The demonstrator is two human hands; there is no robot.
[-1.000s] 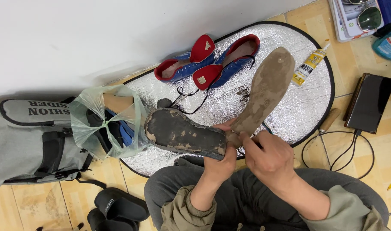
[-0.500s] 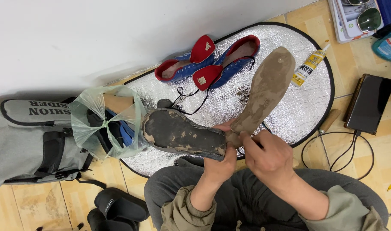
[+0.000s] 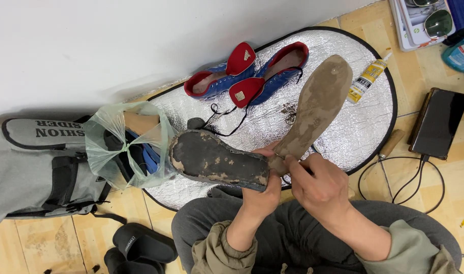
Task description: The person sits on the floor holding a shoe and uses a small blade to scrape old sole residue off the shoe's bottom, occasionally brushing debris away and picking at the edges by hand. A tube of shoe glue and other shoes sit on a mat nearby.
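Sitting over a silver quilted mat (image 3: 343, 132) on the tiled floor, the person held two worn shoe parts above their lap. The left hand (image 3: 260, 195) was closed around the heel end of a dark sole (image 3: 216, 160), its grip wrapped from beneath with the thumb on the near edge; the sole lay nearly flat, toe pointing left, its black surface scuffed with pale patches. The right hand (image 3: 318, 185) pinched the heel end of a tan insole (image 3: 318, 104), fingers (image 3: 293, 165) pressed tight where it met the dark sole. The insole rose at a slant toward the upper right, dusty and brown, so the two pieces formed a V joined at the hands. Both grips were narrow and holding.

Behind them on the mat lay a pair of blue shoes with red lining (image 3: 252, 76), tongues folded out and black laces trailing. A yellow glue tube (image 3: 366, 81) rested at the mat's right edge. A green plastic bag (image 3: 125, 147) sat to the left, against a grey backpack (image 3: 34, 167). Black slippers (image 3: 140, 246) lay near the left knee. A dark phone-like slab (image 3: 440, 124) with a cable lay on the floor at right, and sunglasses (image 3: 437, 20) near the top corner.
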